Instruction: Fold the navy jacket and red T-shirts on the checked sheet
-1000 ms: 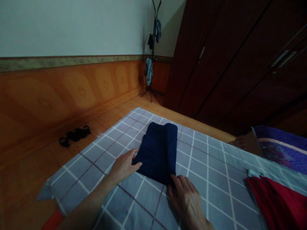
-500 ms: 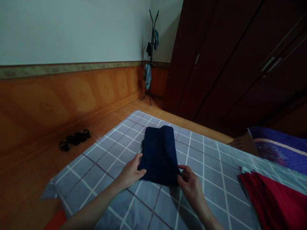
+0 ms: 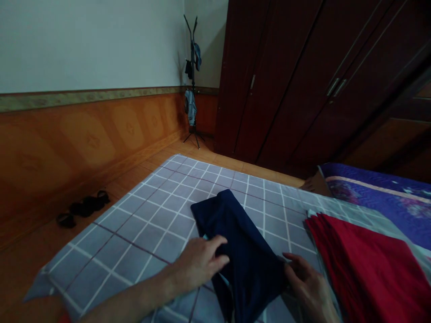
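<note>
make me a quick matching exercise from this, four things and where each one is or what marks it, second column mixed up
Things
1. navy cloth
2. red cloth
3. coat stand
4. purple cover

Places and marks
a. crossed by a pale stripe
b. standing in the corner, with things hung on it
c. held at one edge by the right hand
d. layered on the checked sheet, at the right of the picture

Pairs: 1-c, 2-d, 3-b, 4-a
</note>
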A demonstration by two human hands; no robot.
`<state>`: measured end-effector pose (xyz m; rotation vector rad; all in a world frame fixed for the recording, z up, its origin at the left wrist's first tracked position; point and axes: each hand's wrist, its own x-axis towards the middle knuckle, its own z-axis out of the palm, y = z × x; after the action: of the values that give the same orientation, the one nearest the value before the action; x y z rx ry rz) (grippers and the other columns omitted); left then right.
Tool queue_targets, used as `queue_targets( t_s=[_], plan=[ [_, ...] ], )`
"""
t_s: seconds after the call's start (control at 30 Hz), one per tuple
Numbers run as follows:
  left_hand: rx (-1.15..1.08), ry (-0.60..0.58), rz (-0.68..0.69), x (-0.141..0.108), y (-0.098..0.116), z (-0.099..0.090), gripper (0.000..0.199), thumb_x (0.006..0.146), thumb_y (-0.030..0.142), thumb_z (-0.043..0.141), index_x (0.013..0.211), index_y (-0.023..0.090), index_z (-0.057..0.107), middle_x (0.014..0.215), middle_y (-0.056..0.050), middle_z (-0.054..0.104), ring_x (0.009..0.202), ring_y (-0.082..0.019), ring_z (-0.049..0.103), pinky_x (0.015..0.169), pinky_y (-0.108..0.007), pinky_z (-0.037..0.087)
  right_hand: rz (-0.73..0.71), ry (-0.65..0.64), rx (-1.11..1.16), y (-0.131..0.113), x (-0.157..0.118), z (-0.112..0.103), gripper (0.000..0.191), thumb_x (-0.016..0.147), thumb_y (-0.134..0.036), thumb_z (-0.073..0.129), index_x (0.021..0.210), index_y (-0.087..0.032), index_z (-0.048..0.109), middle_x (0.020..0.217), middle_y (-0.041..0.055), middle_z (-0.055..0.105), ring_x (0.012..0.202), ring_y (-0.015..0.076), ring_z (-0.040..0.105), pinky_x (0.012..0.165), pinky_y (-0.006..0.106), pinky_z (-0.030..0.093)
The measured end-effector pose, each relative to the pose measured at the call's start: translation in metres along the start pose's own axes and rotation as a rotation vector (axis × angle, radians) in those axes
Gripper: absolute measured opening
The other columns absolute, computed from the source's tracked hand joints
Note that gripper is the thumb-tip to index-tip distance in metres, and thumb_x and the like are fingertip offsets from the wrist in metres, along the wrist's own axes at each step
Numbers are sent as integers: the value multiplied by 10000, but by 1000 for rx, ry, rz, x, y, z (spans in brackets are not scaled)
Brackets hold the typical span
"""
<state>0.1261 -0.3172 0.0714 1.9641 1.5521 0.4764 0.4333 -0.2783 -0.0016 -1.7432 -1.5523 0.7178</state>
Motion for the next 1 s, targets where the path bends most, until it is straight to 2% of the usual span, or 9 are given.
queue_targets(
  t_s=[0.07,0.1,0.2,0.3,0.37,0.5,0.63,0.8,1.0],
  plan=[
    [75,180,30,13,-14,-17,276,875,264,468,1096,247,631,830,-27,659,754,-184,617,747,-289,442,0,-46,-40,-1,1,2,422,684,-530,549,922,-203,669,609,-4,655,551,191,633,515,270,475],
    [99,217,54,17,-22,-22,281,858,200,453,1065,245,637,885,-25,648,790,-174,612,763,-277,439,1,-80,-40,-2,1,3,431,699,-539,540,940,-203,661,632,-1,664,577,195,643,538,273,480],
    [87,123,157,21,-41,-25,434,761,80,448,1131,253,596,1042,-18,587,764,-128,590,736,-238,450,-4,-104,-5,-3,0,3,438,722,-556,534,953,-203,651,697,19,691,649,212,663,583,282,493],
    [87,52,223,17,-48,-17,536,728,66,458,1221,262,533,1196,-30,513,755,-113,581,749,-242,456,-12,-98,29,-4,-2,2,413,726,-540,548,942,-205,656,728,30,706,681,223,670,592,286,496],
    [119,86,219,17,-49,-13,425,741,69,442,1097,239,598,1168,-30,531,823,-137,587,783,-258,443,-24,-96,38,-4,-1,2,403,723,-526,557,940,-203,661,725,29,706,677,221,667,583,284,491],
    [102,88,204,19,-49,-16,296,716,47,410,852,208,617,932,-14,606,834,-158,589,762,-252,421,-33,-104,34,-2,1,2,420,710,-533,552,921,-189,669,680,27,691,629,215,654,553,283,478],
    [119,45,225,16,-49,-26,263,725,77,442,882,214,603,874,-3,606,804,-163,583,755,-257,414,-49,-80,35,-5,1,1,407,706,-531,543,888,-193,678,693,39,699,656,224,658,576,291,486],
    [227,-50,330,8,-47,-28,360,696,87,533,1029,220,563,1032,-22,585,973,-194,546,857,-272,406,-70,-57,39,-9,0,0,398,697,-519,539,858,-186,685,678,41,698,632,217,650,561,287,486],
    [396,49,318,14,-50,-22,226,770,23,449,888,191,544,929,-37,580,935,-202,520,847,-304,399,-70,-55,46,-8,1,0,407,685,-527,555,848,-181,694,702,48,707,649,225,658,543,280,487]
  ],
)
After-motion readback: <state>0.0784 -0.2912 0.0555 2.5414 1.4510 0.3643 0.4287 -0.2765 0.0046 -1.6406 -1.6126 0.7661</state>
